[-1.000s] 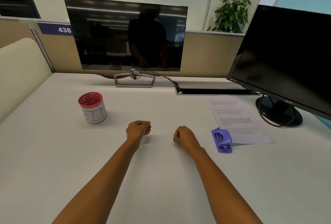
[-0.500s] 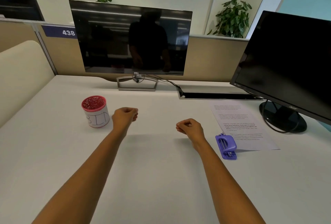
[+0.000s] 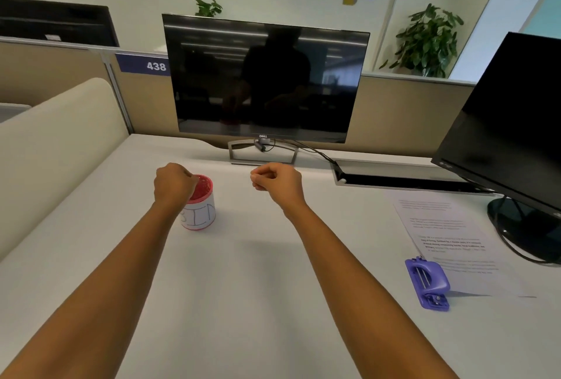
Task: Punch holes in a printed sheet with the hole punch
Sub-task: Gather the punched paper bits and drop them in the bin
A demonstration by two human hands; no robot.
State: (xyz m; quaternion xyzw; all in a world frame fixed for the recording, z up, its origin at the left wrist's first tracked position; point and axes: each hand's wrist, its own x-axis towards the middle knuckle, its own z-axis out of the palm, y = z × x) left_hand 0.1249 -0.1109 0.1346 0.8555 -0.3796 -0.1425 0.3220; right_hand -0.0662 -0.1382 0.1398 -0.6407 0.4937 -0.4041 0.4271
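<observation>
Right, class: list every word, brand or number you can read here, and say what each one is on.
"438": white number on the blue partition label.
"DELL": logo on the centre monitor.
"BIN": handwritten on the red-rimmed cup; the left hand partly covers the B.
Printed sheet: paragraphs too small to read.
Purple hole punch: no text seen.

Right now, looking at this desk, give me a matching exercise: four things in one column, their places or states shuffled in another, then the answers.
Things:
1. punch
2. sheet
3. cup
4. right hand

Places or states:
A. partly behind the left hand
B. lying flat by the right monitor's stand
C. sitting on the sheet's near left corner
D. curled shut, holding nothing

Pairs: 1-C, 2-B, 3-A, 4-D
</observation>
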